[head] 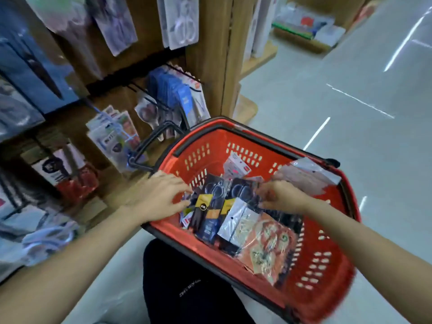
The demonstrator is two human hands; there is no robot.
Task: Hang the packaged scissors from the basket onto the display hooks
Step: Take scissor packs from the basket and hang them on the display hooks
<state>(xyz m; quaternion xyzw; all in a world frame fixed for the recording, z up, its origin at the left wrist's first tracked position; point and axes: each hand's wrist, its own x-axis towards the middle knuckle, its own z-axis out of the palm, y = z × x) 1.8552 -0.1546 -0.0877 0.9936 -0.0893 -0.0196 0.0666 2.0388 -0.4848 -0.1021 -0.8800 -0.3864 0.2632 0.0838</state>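
Reaching into red basket (211, 157), left hand (161, 195) spread loose over scissors packs (210, 209), right hand (281, 195) grip unclear, open floor (355, 141) alongside

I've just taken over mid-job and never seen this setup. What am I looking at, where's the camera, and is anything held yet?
No machine here: the grips are a person's bare hands, filmed by one camera on their head, looking down. The left grip and right grip both reach into a red basket, onto the black scissors packs lying among other packets, including an orange packet. Motion blur hides whether either has closed on a pack. The display hooks, already carrying blue packs, are on the wooden shelf to the left.
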